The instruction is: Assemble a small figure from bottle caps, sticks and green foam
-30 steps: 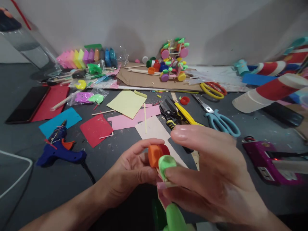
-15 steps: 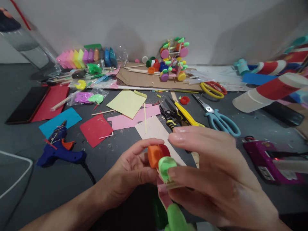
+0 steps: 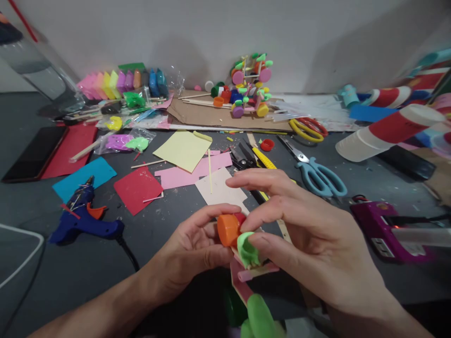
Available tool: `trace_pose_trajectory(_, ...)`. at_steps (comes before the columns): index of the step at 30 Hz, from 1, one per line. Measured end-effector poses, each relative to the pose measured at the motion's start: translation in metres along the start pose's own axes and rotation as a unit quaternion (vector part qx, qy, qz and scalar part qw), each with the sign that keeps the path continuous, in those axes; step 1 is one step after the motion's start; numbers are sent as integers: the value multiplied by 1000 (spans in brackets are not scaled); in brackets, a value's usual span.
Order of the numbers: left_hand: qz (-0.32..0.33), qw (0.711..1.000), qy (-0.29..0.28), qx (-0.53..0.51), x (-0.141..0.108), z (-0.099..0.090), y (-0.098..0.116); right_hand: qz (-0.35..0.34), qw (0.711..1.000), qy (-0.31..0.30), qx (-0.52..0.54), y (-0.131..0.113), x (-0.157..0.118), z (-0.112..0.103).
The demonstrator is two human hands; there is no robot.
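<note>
My left hand (image 3: 202, 244) is closed round one end of a small craft model made of pink strips, bottle caps and green clay. An orange bottle cap (image 3: 227, 230) shows at its fingertips, with part of a red cap (image 3: 240, 218) behind it. On the model sits a light green clay piece (image 3: 248, 249), hollowed on top. My right hand (image 3: 299, 230) has its thumb against this clay and its index fingertip by the red cap; the other fingers are raised. A larger green clay part (image 3: 260, 317) is at the model's near end. The model's underside is hidden.
A blue glue gun (image 3: 86, 220) lies at left, near red paper (image 3: 138, 190). Blue-handled scissors (image 3: 319, 176), a white-and-red bottle (image 3: 384, 134) and a purple device (image 3: 384, 230) are at right. Two colourful cap-and-stick models (image 3: 252, 89) stand at the back on cardboard (image 3: 197, 112).
My right hand has turned, so its thumb now shows on the green clay and its index finger has come to the red cap. The orange cap faces more toward me.
</note>
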State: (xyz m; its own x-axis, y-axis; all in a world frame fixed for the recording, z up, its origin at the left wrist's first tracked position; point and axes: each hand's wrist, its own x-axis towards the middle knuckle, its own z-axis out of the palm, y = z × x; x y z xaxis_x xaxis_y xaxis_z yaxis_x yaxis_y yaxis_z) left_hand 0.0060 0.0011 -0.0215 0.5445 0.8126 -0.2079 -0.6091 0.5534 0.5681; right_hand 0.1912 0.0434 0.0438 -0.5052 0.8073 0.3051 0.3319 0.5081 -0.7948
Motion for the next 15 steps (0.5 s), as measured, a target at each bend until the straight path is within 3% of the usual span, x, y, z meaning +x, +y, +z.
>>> trace_pose_trajectory(15, 6, 1000, -14, -9, 0, 2, 0, -20, 999, -34, -17, -1, -1, -2)
